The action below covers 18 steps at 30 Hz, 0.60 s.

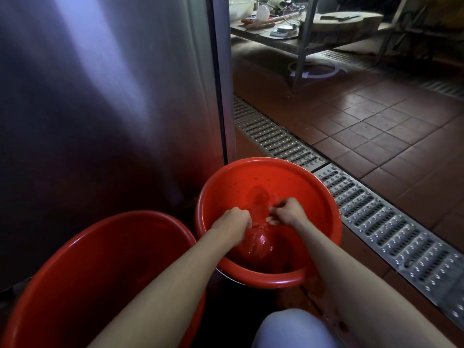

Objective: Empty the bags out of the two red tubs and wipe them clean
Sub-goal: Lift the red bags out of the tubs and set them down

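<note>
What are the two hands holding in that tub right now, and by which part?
Both the left hand and right hand grip the clear plastic bag by its gathered top, inside the smaller red plastic tub.

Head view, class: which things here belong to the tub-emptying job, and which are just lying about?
Job:
right red tub
left red tub
clear plastic bag
left hand
right hand

Lying about:
floor drain grate
steel cabinet
round chopping block
rolling pin
</note>
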Each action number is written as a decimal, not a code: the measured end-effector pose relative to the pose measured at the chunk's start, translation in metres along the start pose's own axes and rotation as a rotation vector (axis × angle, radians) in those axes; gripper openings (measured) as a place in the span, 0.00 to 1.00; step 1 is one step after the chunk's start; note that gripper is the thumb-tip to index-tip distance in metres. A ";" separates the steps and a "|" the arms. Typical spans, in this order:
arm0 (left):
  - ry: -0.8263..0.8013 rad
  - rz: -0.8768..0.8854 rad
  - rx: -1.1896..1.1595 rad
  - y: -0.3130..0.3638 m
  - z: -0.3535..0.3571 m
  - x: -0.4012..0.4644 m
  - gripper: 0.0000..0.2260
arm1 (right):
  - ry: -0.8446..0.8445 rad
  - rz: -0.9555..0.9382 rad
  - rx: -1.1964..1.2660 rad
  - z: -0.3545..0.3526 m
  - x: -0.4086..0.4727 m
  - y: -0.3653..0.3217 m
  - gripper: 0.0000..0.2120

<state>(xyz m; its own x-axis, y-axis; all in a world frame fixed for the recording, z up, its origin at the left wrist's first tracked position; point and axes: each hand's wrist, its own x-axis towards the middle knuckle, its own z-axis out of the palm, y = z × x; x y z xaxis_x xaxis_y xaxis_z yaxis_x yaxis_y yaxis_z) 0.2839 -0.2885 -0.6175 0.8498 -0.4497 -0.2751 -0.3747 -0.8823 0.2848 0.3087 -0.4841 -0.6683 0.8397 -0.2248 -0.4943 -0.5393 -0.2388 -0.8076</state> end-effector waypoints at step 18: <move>-0.317 -0.286 0.159 -0.183 -0.039 -0.184 0.26 | -0.361 -0.358 -1.264 0.027 -0.041 -0.019 0.31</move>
<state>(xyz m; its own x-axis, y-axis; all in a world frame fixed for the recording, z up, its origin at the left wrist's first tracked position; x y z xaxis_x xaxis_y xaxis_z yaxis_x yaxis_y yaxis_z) 0.2111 -0.0388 -0.5835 0.7810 -0.1835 -0.5969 -0.2150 -0.9764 0.0189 0.2864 -0.4449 -0.6414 0.8094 0.2421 -0.5351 0.1836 -0.9697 -0.1610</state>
